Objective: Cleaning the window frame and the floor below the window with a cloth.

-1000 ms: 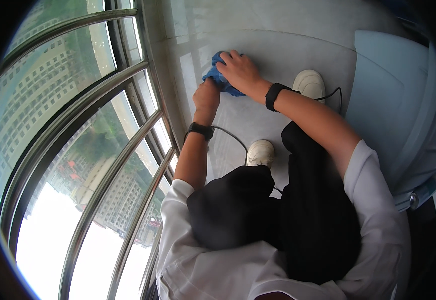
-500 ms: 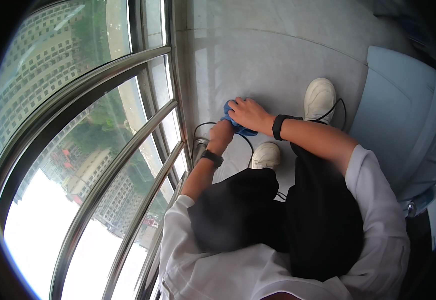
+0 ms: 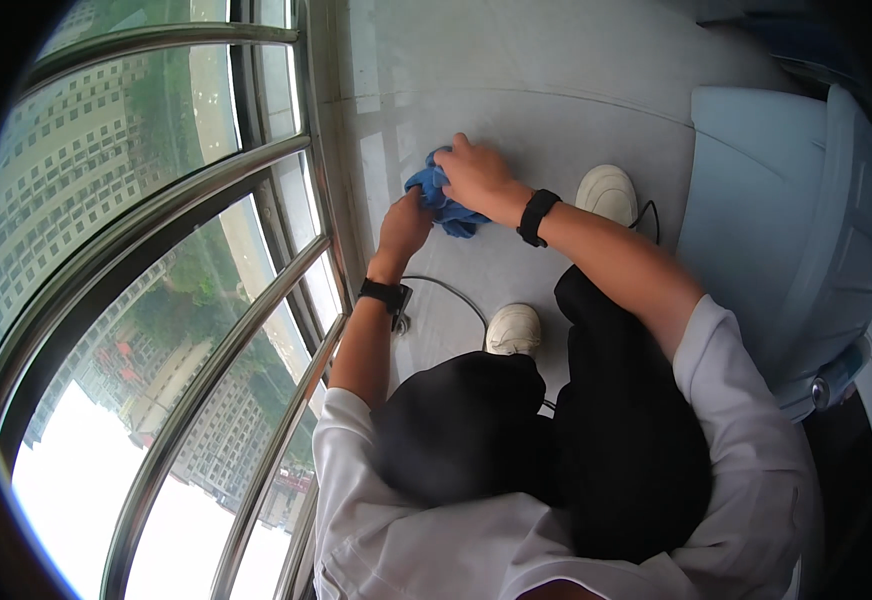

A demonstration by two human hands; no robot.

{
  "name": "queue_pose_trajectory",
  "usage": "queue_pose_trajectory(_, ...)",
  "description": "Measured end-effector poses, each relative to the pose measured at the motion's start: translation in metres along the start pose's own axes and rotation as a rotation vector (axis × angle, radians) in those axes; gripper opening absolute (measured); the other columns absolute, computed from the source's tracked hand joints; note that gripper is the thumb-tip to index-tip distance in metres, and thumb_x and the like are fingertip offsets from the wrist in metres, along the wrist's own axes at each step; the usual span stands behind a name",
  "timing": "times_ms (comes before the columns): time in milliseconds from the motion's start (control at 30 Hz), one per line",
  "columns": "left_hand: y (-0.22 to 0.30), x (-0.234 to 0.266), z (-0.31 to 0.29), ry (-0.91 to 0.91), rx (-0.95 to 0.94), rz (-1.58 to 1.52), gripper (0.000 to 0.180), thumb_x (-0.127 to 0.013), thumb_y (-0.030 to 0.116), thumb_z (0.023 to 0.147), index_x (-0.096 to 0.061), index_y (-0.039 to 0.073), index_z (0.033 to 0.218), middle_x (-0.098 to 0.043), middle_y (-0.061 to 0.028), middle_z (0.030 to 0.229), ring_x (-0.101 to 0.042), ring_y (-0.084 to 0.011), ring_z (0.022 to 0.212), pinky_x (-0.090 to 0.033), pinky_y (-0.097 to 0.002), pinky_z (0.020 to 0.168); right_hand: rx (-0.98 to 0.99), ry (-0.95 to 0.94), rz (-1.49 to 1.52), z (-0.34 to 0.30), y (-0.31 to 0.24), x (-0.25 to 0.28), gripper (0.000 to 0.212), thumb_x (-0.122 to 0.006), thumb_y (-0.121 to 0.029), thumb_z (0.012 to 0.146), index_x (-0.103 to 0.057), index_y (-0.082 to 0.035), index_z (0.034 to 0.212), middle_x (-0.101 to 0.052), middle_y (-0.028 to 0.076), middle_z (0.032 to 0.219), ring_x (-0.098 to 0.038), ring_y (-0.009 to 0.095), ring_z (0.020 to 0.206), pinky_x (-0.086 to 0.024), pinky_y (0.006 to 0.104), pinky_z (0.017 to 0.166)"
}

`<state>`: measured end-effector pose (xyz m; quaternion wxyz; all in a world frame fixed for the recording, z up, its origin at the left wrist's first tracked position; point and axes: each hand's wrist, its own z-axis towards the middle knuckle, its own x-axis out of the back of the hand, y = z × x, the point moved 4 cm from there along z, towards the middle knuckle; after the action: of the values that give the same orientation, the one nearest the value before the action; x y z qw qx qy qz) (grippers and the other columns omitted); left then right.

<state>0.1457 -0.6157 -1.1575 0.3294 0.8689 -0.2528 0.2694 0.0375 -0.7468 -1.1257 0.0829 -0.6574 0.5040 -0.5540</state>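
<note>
Window w/ curved metal rails fills the L side, bldgs & trees thru the glass, outer edge lost in the dark fisheye rim; grey tiled floor R of it; big pale-blue plastic body at R, poss. a container, inside not visible, far side cut off; dark stuff beyond it at upper R too dim to ID. White shirt cut off at the lower edge; black trousers, knees bent, hiding part of the floor; two off-white shoes, L one partly behind the knee. R hand bent over the far R part of the cloth, fingers curled & gripping it, tips partly hidden; L hand at its L edge, fingers closed on it, tips mostly out of sight. Blue cloth is on the floor btwn the hands, near the window wall; crumpled, no clear front, longest run approx. slantwise, far L to near R. Metal can tilted by the pale-blue body, contents can't be told; black wristbands, one per wrist; thin black cable curves by the L shoe, ends hidden.
</note>
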Motion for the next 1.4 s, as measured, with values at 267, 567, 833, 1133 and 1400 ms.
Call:
queue_pose_trajectory(267,0.154,0.074,0.020,0.013,-0.235,-0.617,0.042,-0.059,0.017,0.091,-0.041,-0.004,0.123,-0.063,-0.0151,0.107,-0.064,-0.0206,0.097,-0.051,-0.0311,0.079,-0.288,0.443,0.264,-0.045,0.015,0.155,0.032,-0.072,-0.022,0.076,-0.066,-0.006,0.104,-0.058,0.016,0.103,-0.063,0.036,0.089,-0.052,0.0416,0.080)
queue_pose_trajectory(567,0.388,0.122,-0.043,0.105,-1.006,-0.490,0.081,-0.085,0.022,0.064,-0.036,-0.003,0.122,-0.053,-0.0215,0.108,-0.064,-0.0275,0.089,-0.054,-0.0367,0.074,-0.209,1.312,0.303,-0.219,-0.006,0.288,0.033,-0.073,-0.016,0.076,-0.061,-0.001,0.104,-0.058,0.014,0.098,-0.060,0.030,0.086,-0.049,0.0366,0.075)
queue_pose_trajectory(833,0.500,0.053,-0.110,-0.019,-1.362,-0.099,0.071,-0.083,0.028,0.061,-0.048,0.002,0.117,-0.052,-0.0168,0.102,-0.061,-0.0366,0.076,-0.053,-0.0400,0.064,-0.536,1.327,0.235,-0.363,0.021,0.295,0.032,-0.071,-0.013,0.079,-0.058,0.001,0.106,-0.060,0.014,0.095,-0.060,0.028,0.086,-0.047,0.0340,0.077)
queue_pose_trajectory(1133,0.519,-0.009,-0.181,-0.192,-1.479,0.202,0.064,-0.079,0.039,0.067,-0.055,0.000,0.110,-0.054,-0.0163,0.103,-0.065,-0.0323,0.080,-0.055,-0.0392,0.063,-0.745,1.368,0.478,-0.454,0.031,0.238,0.026,-0.067,-0.011,0.078,-0.061,0.003,0.100,-0.065,0.011,0.088,-0.061,0.017,0.079,-0.048,0.0299,0.074)
queue_pose_trajectory(1400,0.571,-0.008,-0.145,-0.065,-1.340,0.268,0.057,-0.073,0.045,0.076,-0.062,-0.004,0.103,-0.058,-0.0186,0.104,-0.066,-0.0348,0.087,-0.055,-0.0426,0.074,-0.744,1.282,0.371,-0.439,0.084,0.307,0.029,-0.067,-0.021,0.080,-0.066,0.004,0.096,-0.069,0.013,0.080,-0.065,0.018,0.072,-0.050,0.0297,0.071)
